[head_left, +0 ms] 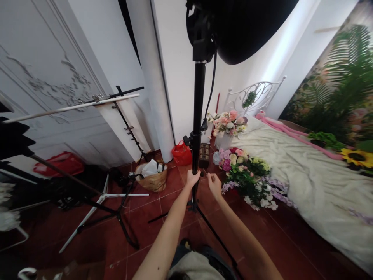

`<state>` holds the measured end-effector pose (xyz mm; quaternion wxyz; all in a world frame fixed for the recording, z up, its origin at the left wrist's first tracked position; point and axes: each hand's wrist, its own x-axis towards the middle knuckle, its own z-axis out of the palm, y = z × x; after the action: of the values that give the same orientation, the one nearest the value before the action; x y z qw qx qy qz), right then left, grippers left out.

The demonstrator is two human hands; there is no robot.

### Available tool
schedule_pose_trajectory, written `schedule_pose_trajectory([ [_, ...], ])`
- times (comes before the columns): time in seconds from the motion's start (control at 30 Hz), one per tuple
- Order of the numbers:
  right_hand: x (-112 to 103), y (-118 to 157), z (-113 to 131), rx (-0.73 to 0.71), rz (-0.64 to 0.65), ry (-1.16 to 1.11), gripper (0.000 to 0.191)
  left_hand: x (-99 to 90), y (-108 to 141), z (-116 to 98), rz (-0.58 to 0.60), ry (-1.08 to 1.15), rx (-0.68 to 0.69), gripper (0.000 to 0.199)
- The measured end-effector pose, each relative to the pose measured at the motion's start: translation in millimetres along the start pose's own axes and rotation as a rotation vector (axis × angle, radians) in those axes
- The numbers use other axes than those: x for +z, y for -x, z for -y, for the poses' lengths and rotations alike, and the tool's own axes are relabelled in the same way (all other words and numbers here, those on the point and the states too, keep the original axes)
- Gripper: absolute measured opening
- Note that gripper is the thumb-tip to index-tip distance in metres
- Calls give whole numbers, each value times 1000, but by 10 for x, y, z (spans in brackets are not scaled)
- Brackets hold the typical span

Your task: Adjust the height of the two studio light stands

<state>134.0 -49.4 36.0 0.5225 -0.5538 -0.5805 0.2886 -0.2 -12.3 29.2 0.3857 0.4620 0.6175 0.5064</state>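
A black light stand (199,93) rises upright in front of me, with a large black lamp head (244,27) on top and a cable hanging beside the pole. My left hand (192,178) is wrapped round the lower pole, just under a clamp with a knob. To the right of the pole, apart from it, is my right hand (214,184), its fingers curled together near a small knob. Whether anything is between those fingers is too small to tell. The stand's legs spread over the red tiled floor.
Bouquets (241,163) and a bed with a pale cover (262,144) lie to the right. A wicker basket (152,181), a red bag (182,154) and a small wooden chest (204,154) stand beyond the stand. More tripods (116,210) crowd the left.
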Motion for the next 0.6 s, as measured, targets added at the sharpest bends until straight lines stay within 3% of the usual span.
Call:
schedule_pose_trajectory([
  [0.13,-104,-492,1077,-193,-13,-252,34,-7,3,-36,-22,-1,-7,17],
  [0.23,-72,-742,1858,-380,128,-303,62,-11,16,-74,-29,19,5,18],
  [0.3,-4,-815,2177,-393,120,-246,68,-12,31,-98,-39,36,29,17],
  [0.37,59,-849,2316,-378,85,-183,61,-9,50,-122,-61,46,45,17],
  [0.47,82,-907,2335,-430,100,-137,47,-7,76,-174,-62,74,39,24],
  [0.6,-16,-1046,2416,-543,131,-100,41,-56,90,-259,18,131,71,34],
])
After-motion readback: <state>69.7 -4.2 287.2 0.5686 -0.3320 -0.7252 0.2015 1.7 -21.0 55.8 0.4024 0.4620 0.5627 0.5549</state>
